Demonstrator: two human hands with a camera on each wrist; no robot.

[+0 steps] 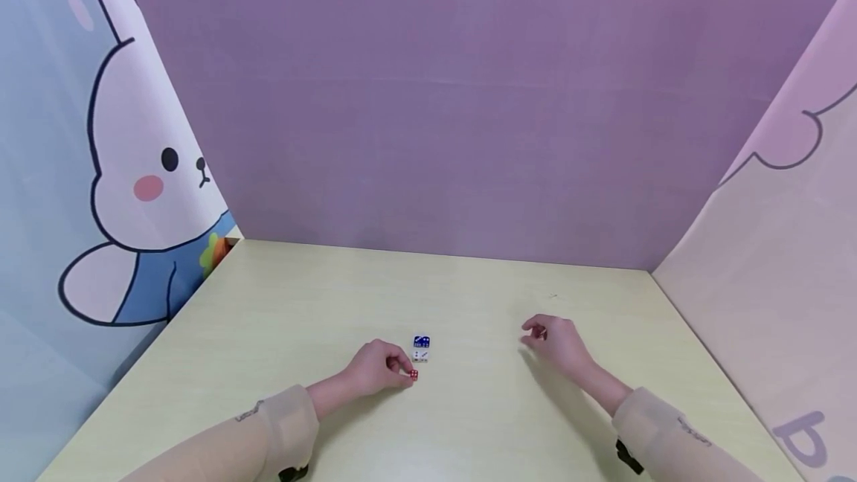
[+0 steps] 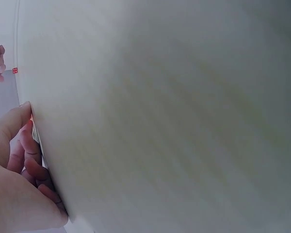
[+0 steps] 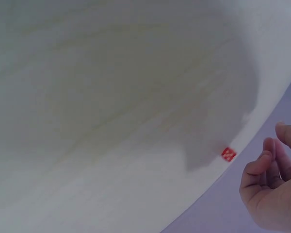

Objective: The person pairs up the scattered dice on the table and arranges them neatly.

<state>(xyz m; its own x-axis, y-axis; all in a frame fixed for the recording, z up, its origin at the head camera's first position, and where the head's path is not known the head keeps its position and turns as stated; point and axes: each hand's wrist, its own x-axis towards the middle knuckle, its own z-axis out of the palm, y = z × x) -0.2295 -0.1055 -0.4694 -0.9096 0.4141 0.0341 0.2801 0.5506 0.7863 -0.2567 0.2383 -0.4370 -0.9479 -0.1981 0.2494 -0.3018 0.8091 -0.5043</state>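
Left hand (image 1: 376, 368) lies on the table (image 1: 281, 318), fingers curled, with the fingertips at a small red die (image 1: 413, 374). It appears to pinch or touch the die, but the head view is too small to confirm a firm hold. The left wrist view shows only curled fingers (image 2: 31, 155) against the pale tabletop. The red die sits near the middle of the table, toward the near edge, just right of that hand. Just beyond it stands a short stack: a blue die (image 1: 421, 341) on top of a white die (image 1: 420, 355), close to the red one but apparently not touching it.

Right hand (image 1: 556, 344) is well apart to the right, holds nothing, and its fingers are loosely curled.

Risks, as judged: the red die is tiny and the hold is shallow, so it may slip or roll away. The stack stands very close, and a knuckle or the die itself could knock the blue die off. The right hand is too far off to steady anything.
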